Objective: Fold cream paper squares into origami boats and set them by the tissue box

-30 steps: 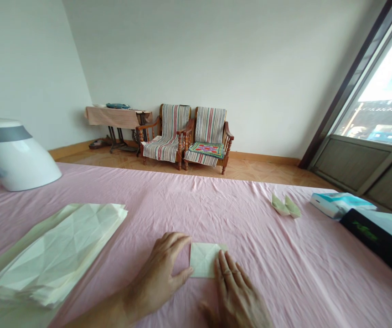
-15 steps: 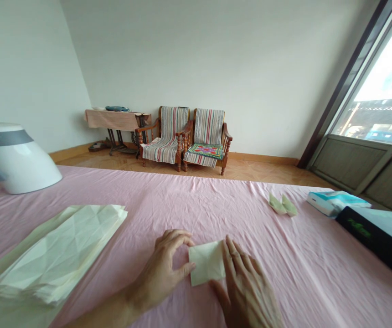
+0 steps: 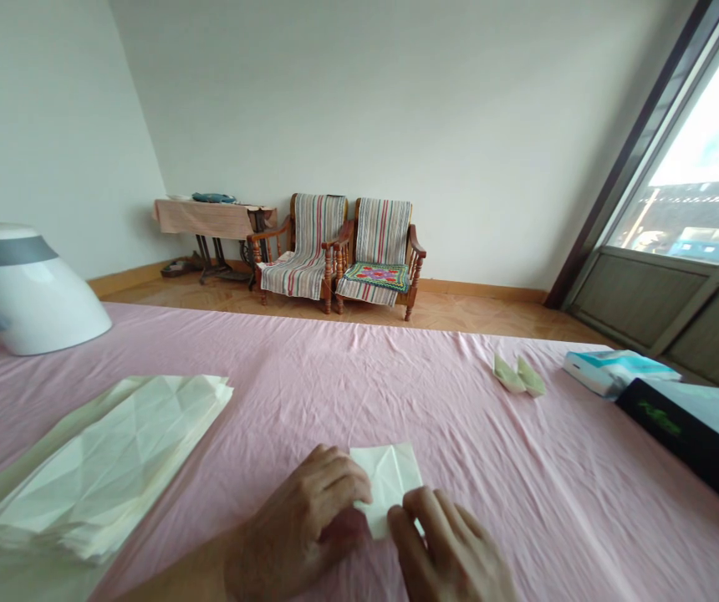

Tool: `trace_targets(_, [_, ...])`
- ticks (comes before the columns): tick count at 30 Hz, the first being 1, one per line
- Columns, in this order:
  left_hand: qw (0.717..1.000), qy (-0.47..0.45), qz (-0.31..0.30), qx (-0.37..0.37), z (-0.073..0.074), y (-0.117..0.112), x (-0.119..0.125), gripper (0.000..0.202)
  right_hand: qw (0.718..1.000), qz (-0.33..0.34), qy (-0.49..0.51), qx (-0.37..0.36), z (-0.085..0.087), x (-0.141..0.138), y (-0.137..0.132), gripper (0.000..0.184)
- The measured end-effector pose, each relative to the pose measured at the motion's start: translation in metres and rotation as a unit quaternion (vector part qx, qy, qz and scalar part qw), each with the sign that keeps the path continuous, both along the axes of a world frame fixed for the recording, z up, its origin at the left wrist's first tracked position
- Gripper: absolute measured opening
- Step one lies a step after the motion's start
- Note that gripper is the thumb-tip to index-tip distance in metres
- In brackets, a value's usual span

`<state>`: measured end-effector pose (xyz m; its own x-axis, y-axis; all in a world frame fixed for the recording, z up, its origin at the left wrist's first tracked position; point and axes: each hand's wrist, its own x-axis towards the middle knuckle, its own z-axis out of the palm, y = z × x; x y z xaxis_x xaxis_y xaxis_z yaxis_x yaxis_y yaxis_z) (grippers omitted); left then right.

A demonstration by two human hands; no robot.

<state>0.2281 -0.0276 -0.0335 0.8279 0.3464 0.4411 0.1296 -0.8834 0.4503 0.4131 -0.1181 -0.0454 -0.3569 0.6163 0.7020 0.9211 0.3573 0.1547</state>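
Observation:
A small pale square of folded paper (image 3: 388,475) lies on the pink tablecloth, with crease lines fanning across its face. My left hand (image 3: 313,514) is at its left edge, fingers bent and closed on that side of the paper. At the lower right corner, my right hand (image 3: 451,543) pinches the paper between thumb and curled fingers. The fingers cover the paper's lower right corner and part of its left edge.
A stack of creased paper sheets (image 3: 109,468) lies to the left. Behind it stands a white and grey jug (image 3: 52,293). A folded paper piece (image 3: 518,378), a tissue pack (image 3: 616,368) and a black-sided box (image 3: 698,443) are on the right.
My right hand has gone from lying flat on the paper's right edge to pinching its lower right corner. My left fingers have curled in, and the paper has turned slightly.

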Motion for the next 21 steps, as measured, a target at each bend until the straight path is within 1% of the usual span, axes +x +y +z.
trace_targets(4, [0.998, -0.001, 0.018, 0.053, 0.003, 0.000, -0.001, 0.009, 0.998, 0.012, 0.025, 0.053, 0.014, 0.007, 0.005, 0.027])
trace_targets(6, [0.996, 0.001, 0.025, 0.087, 0.006, -0.002, -0.001, 0.013, 0.998, 0.030, 0.051, 0.027, 0.016, 0.012, 0.009, 0.028])
trace_targets(9, [0.991, 0.008, 0.018, 0.134, 0.010, -0.006, 0.000, 0.016, 0.990, 0.059, 0.119, -0.039, 0.011, 0.019, 0.012, 0.024])
trace_targets(11, [0.988, 0.004, 0.016, 0.154, 0.011, -0.009, -0.001, 0.015, 0.984, 0.079, 0.156, -0.045, 0.008, 0.023, 0.012, 0.023])
trace_targets(13, [0.986, -0.009, 0.017, 0.165, 0.011, -0.010, -0.001, 0.016, 0.978, 0.098, 0.182, -0.034, 0.006, 0.025, 0.012, 0.027])
trace_targets(15, [0.985, -0.015, 0.020, 0.171, 0.009, -0.010, -0.002, 0.018, 0.973, 0.102, 0.202, -0.051, 0.005, 0.026, 0.012, 0.027])
trace_targets(17, [0.984, -0.010, 0.031, 0.173, 0.007, -0.008, -0.003, 0.020, 0.970, 0.086, 0.204, -0.099, 0.001, 0.026, 0.014, 0.027])
trace_targets(20, [0.984, 0.012, 0.034, 0.176, 0.004, -0.006, -0.001, 0.023, 0.968, 0.010, 0.162, -0.190, -0.008, 0.027, 0.016, 0.030])
trace_targets(21, [0.984, 0.022, 0.032, 0.176, 0.003, -0.006, 0.000, 0.025, 0.968, -0.016, 0.146, -0.205, -0.010, 0.027, 0.016, 0.032])
